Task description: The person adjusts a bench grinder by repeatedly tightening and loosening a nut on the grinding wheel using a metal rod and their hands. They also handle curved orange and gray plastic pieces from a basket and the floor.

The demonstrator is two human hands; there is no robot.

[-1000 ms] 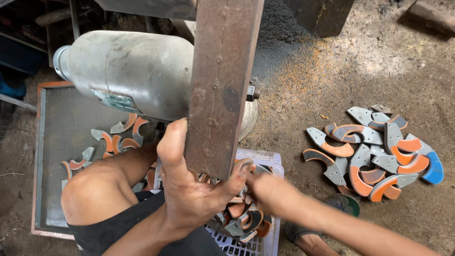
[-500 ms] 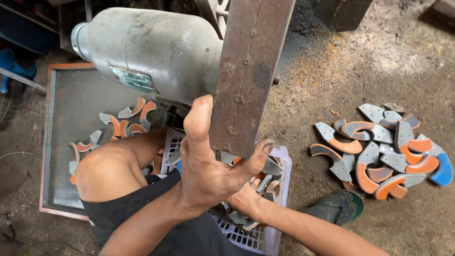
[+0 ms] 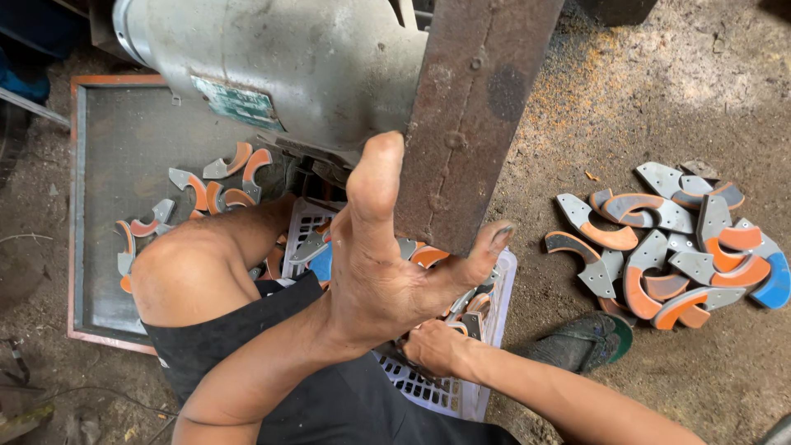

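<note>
L hand point(image 3: 387, 272) raised, fingers spread, thumb and fingertip against rusty bar point(image 3: 470, 124), not closed round it. R hand point(image 3: 435, 346) down in white crate point(image 3: 461, 387) among curved pads point(image 3: 428, 255); its grip hidden, can't tell. Crate sits on floor betw. the knees, under grey motor point(image 3: 313, 58). More pads in tray point(image 3: 99, 165) at left & a pile point(image 3: 676, 247) on floor at right
</note>
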